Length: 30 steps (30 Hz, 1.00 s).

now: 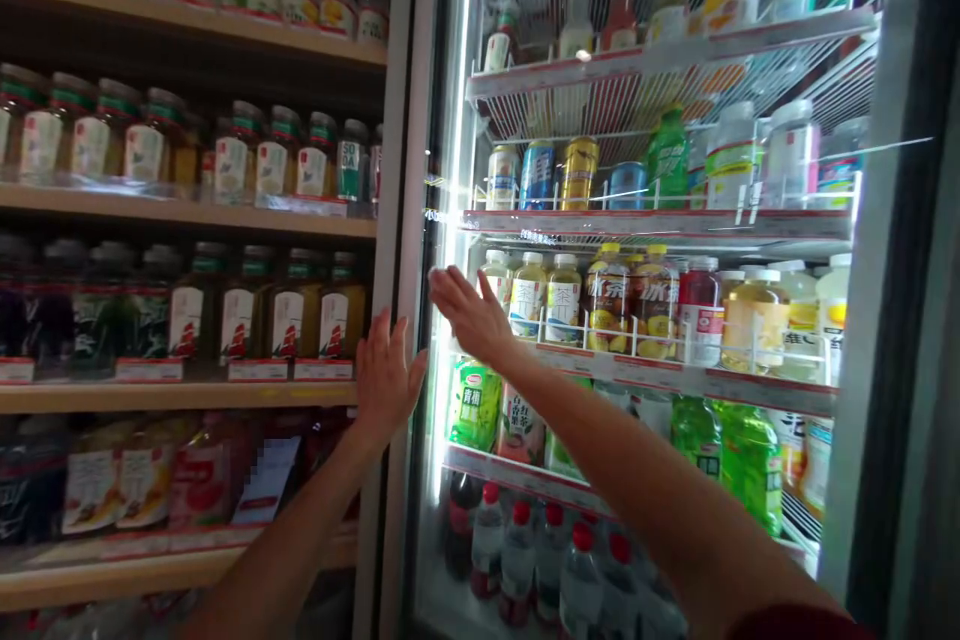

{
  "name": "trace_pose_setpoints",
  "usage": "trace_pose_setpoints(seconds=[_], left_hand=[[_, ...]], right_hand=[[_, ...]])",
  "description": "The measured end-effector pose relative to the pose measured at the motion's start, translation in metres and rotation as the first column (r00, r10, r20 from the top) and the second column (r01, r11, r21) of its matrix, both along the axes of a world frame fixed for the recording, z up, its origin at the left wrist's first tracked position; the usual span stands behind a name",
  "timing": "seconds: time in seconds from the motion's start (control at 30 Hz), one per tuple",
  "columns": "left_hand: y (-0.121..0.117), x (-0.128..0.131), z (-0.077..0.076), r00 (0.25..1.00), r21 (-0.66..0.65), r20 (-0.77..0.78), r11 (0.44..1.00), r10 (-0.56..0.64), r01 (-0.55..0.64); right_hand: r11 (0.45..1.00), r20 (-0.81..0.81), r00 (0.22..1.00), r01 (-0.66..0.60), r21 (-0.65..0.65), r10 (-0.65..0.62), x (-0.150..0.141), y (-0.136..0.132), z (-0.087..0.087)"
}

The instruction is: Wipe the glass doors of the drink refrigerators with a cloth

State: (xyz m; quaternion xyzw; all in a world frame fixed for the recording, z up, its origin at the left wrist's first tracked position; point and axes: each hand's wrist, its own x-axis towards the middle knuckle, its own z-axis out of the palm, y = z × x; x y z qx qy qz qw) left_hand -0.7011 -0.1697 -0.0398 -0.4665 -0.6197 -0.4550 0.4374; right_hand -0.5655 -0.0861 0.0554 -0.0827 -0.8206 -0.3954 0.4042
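Observation:
My left hand is open, palm flat against the grey frame at the left edge of a lit drinks fridge. My right hand is open too, fingers stretched out and reaching across the fridge's left side at the level of the middle wire shelf. It holds nothing. Closest to its fingers are pale tea bottles standing on that shelf, and a green bottle sits just below the wrist.
The fridge holds several wire shelves of bottles and cans, with red-capped water bottles at the bottom. Its dark door edge stands at the right. Wooden shelves to the left carry rows of jars and bottles.

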Motion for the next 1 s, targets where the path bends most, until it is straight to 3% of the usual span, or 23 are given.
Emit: trace_pose_setpoints(seconds=[0.07,0.1,0.27,0.43,0.47,0.57,0.63,0.77,0.83,1.0], left_hand=[[0.0,0.003,0.005,1.0,0.008,-0.009,1.0,-0.009,0.01],[0.0,0.005,0.008,1.0,0.011,-0.014,1.0,-0.014,0.014],[0.003,0.019,0.017,0.999,0.017,-0.026,0.999,-0.035,0.036],[0.014,0.04,0.027,0.996,-0.001,-0.069,0.998,-0.058,0.058],[0.017,0.045,0.03,0.995,0.0,-0.076,0.998,-0.065,0.066],[0.024,0.06,0.039,0.989,0.009,-0.101,0.994,-0.105,0.106],[0.03,0.071,0.044,0.984,0.013,-0.117,0.99,-0.137,0.139],[0.042,0.097,0.052,0.971,0.026,-0.145,0.98,-0.191,0.197],[0.047,0.111,0.055,0.963,0.028,-0.165,0.975,-0.215,0.223],[0.058,0.146,0.059,0.945,0.004,-0.215,0.968,-0.245,0.252]], right_hand=[[0.996,0.125,0.992,-0.029,0.08,0.019,0.007,0.002,0.0],[0.996,0.111,0.994,-0.022,0.089,0.012,0.013,0.003,0.002],[0.998,-0.267,0.961,0.063,-0.025,-0.067,0.054,0.01,0.018],[0.991,-0.035,0.997,0.076,0.108,-0.073,0.094,0.012,0.013],[0.99,-0.057,0.995,0.092,0.108,-0.087,0.104,0.014,0.016],[0.986,-0.363,0.919,0.167,-0.004,-0.157,0.133,0.02,0.03],[0.981,-0.474,0.86,0.19,-0.05,-0.19,0.149,0.023,0.032],[0.975,-0.243,0.952,0.211,0.076,-0.187,0.174,0.025,0.017],[0.968,-0.21,0.957,0.226,0.105,-0.201,0.191,0.027,0.018],[0.953,-0.599,0.752,0.297,-0.067,-0.276,0.236,0.032,0.037]])
